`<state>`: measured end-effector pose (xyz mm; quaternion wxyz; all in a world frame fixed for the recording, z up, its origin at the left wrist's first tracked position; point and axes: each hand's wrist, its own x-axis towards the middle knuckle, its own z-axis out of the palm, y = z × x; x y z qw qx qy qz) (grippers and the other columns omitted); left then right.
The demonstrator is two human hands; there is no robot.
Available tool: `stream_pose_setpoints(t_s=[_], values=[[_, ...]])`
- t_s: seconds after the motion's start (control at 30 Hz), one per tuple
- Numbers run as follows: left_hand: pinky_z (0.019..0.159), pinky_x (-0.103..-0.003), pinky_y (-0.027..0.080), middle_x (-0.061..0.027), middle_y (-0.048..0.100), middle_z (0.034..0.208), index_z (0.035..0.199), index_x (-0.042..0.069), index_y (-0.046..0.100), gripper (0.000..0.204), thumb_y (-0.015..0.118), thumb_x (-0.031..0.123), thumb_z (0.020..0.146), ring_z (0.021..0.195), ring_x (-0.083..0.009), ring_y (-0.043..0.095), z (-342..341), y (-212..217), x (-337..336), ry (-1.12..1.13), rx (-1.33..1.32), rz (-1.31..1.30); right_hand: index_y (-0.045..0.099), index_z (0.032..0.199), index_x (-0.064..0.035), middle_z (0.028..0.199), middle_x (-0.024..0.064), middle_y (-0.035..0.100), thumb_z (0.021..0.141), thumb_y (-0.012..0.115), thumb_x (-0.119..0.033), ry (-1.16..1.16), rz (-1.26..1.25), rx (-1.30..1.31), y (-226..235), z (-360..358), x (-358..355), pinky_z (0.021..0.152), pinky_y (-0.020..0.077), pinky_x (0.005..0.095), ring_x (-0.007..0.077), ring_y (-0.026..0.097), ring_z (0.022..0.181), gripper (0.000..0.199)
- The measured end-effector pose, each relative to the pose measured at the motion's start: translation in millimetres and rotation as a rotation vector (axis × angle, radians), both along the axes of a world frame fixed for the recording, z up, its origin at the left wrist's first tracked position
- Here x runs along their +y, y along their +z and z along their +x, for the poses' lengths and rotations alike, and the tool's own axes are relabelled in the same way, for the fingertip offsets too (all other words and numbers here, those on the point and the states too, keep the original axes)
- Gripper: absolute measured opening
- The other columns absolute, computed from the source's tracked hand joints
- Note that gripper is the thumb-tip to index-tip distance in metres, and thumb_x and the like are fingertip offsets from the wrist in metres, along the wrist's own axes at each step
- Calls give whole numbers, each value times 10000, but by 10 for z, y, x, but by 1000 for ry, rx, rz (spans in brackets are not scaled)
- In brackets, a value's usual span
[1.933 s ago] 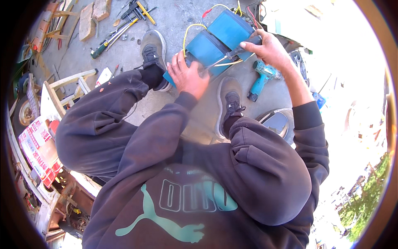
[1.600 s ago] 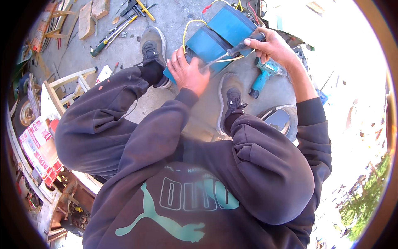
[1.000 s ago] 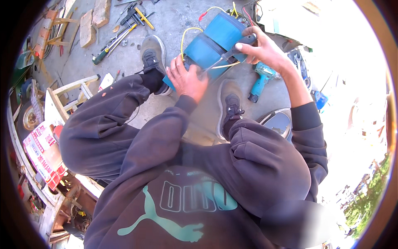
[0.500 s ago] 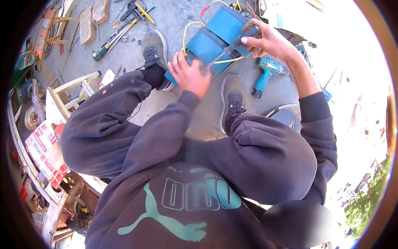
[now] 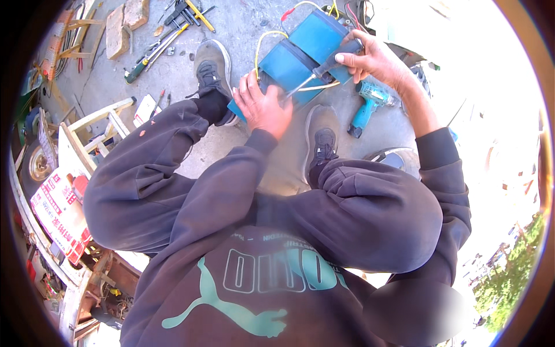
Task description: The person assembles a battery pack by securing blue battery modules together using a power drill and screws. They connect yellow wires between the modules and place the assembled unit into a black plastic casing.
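Note:
Several blue box-shaped batteries [image 5: 289,68] joined by wires stand close together on the ground beyond my feet. My left hand [image 5: 264,110] rests on the nearest one, its fingers bent over the top and its thumb side close to the screwdriver's tip. In my right hand [image 5: 376,62] is a screwdriver [image 5: 328,66] with a dark handle, gripped from above. Its metal shaft slants down and left toward my left hand; the exact tip is hidden or blurred there. A yellow wire [image 5: 257,51] loops up on the left side of the batteries.
A teal cordless drill [image 5: 365,107] lies right of my right shoe [image 5: 322,139]. Pliers and other hand tools [image 5: 185,17] lie at the far left, near two bricks [image 5: 118,37]. A pale wooden frame [image 5: 95,136] and clutter flank my left leg.
The screwdriver has shifted slightly in my right hand, its shaft now sharper and more tilted. My left hand stays on the battery. The whole view has moved a little.

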<state>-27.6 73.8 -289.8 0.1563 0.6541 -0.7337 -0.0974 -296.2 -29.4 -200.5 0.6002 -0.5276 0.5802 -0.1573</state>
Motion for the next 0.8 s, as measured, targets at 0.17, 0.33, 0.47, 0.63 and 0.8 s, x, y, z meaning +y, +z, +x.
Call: stream_pose_setpoints(t_s=[0.17,0.33,0.47,0.63,0.8], values=[[1194,-636,160,-210,381,1475,879,114,687,277,810,335,767,1457,-405,264,-8,36,10,10,22,49,626,1037,61,693,78,658,820,845,-385,-10,-19,306,159,191,-52,489,513,292,130,623,512,542],[1170,-632,185,-222,386,1463,807,120,658,306,843,351,731,1422,-412,292,9,8,4,11,7,25,652,1103,4,774,71,686,840,848,-275,129,49,154,294,56,-92,641,540,292,129,666,697,430],[1171,-632,186,-235,400,1453,808,119,659,310,841,360,735,1423,-420,293,8,9,-16,12,20,17,655,1084,-31,797,77,708,810,859,-249,372,-259,245,84,-37,-251,684,552,345,191,685,732,405],[1159,-647,197,-241,408,1452,807,103,659,322,839,353,716,1419,-430,300,35,12,-27,4,2,57,645,973,-81,800,88,656,797,796,-490,854,-728,558,81,62,-428,676,559,430,313,700,764,471],[1162,-646,211,-187,411,1479,836,132,677,240,817,267,696,1439,-396,319,19,48,-9,41,50,90,629,853,-79,698,78,615,808,690,-661,1064,-936,616,68,220,-591,596,543,411,303,689,670,587]])
